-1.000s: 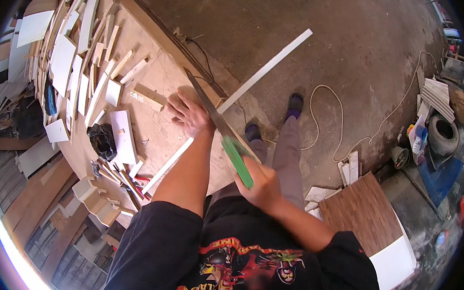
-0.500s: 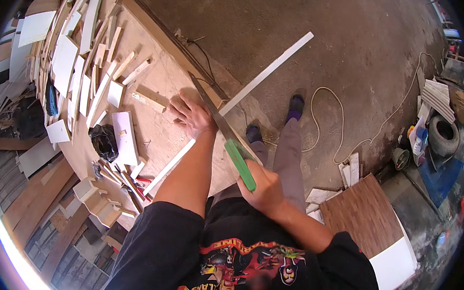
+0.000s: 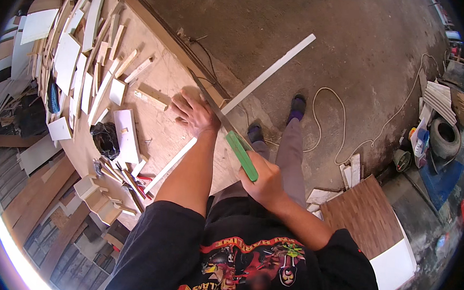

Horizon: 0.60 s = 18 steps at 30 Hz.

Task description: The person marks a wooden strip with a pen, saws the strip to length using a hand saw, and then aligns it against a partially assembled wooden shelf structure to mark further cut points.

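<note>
My right hand point(image 3: 262, 180) is wrapped round the green handle of a handsaw point(image 3: 241, 156). Its blade slants away to the far left, crossing a long white strip point(image 3: 271, 73) near the edge of a wooden worktable point(image 3: 161, 125). My left hand point(image 3: 195, 112) lies over the strip just left of the blade, its fingers spread on the tabletop and pressing down. The strip passes beneath that hand and wrist; its far part juts out past the table edge above the floor. The exact spot where the teeth meet the strip is too small to make out.
A short wooden block point(image 3: 151, 98) lies beyond my left hand. Many offcuts and white boards point(image 3: 65, 63) crowd the table's left side, near a black plastic bag point(image 3: 105, 139). A pale cable point(image 3: 344, 114) curves over the floor. At right stand a brown wood-patterned panel point(image 3: 363, 214) and a tyre point(image 3: 445, 138).
My right hand and the handsaw have moved a little forward, away from my body. My left hand stays in place on the white strip.
</note>
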Each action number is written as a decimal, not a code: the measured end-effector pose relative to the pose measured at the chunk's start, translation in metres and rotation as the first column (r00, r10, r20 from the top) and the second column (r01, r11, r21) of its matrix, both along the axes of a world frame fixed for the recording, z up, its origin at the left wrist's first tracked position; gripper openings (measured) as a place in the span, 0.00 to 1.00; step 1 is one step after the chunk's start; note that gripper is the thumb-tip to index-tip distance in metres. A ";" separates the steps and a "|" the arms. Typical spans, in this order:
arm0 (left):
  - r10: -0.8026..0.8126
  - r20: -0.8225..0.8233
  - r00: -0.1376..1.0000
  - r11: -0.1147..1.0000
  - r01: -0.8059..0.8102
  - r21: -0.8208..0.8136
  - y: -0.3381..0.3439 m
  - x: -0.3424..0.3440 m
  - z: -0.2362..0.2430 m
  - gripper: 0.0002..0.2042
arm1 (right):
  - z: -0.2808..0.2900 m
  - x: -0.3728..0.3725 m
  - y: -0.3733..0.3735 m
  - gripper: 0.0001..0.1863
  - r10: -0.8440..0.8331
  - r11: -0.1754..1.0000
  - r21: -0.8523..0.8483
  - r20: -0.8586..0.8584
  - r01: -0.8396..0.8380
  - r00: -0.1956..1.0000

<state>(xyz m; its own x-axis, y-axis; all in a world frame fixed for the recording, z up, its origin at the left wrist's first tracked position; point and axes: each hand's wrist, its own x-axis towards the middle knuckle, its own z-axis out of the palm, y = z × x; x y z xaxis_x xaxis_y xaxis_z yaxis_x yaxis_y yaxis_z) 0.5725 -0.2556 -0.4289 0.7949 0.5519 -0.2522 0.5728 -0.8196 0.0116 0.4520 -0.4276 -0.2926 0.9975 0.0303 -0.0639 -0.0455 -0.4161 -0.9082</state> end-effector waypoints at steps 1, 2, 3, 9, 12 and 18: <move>0.005 0.002 1.000 1.000 -0.005 0.002 0.001 0.001 -0.001 0.33 | -0.001 -0.008 -0.001 0.15 0.003 1.000 -0.006 0.003 -0.003 1.000; 0.012 0.001 1.000 1.000 -0.012 0.004 0.001 0.000 -0.001 0.33 | 0.002 -0.009 -0.002 0.15 0.007 1.000 -0.012 0.003 -0.007 1.000; 0.010 0.011 1.000 1.000 -0.010 -0.002 0.000 0.000 -0.001 0.33 | 0.001 -0.006 -0.001 0.15 0.011 1.000 -0.014 -0.008 -0.011 1.000; 0.010 0.016 1.000 0.999 -0.009 -0.032 -0.001 0.001 0.003 0.32 | -0.004 -0.001 0.002 0.14 0.006 1.000 -0.003 0.016 -0.006 1.000; 0.000 0.042 0.999 1.000 -0.001 0.011 0.002 -0.002 -0.002 0.32 | 0.004 -0.010 -0.003 0.14 0.006 1.000 -0.008 0.001 -0.006 1.000; 0.001 0.033 0.999 1.000 -0.001 0.000 -0.007 0.005 0.000 0.33 | -0.033 -0.006 -0.005 0.15 -0.016 0.999 -0.038 -0.113 0.011 0.993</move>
